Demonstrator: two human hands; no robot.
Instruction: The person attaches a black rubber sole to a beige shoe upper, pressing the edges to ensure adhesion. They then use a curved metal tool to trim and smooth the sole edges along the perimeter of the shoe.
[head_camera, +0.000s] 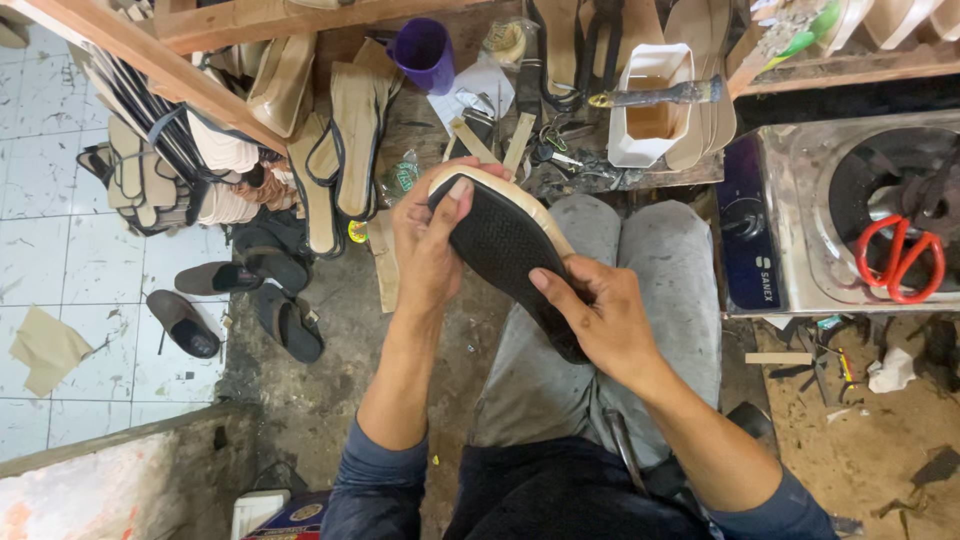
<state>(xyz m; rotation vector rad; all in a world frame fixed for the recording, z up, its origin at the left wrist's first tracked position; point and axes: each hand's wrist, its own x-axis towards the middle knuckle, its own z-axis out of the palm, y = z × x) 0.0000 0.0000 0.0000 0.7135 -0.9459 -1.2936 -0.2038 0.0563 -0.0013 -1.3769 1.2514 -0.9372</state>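
Dark blue sleeves and grey-trousered knees frame the work: both hands hold a black textured rubber shoe sole with a beige upper edge (510, 260) over the lap, tread side up. Fingers of the left hand (428, 250) are curled closed around the toe end, thumb pressed along its rim; the right hand (600, 320) clasps the heel end, thumb flat on the tread. This sole looks light and flexible, likely to bend if gripped at one end only, and the patterned rubber should give good friction; holding by both ends suits it. Beyond the sole stands a white square container of tan glue with a brush (652, 105); left of the sole lie finished dark sandals (240, 300); right of it, red-handled scissors (900, 260) rest on a metal stove (790, 210).
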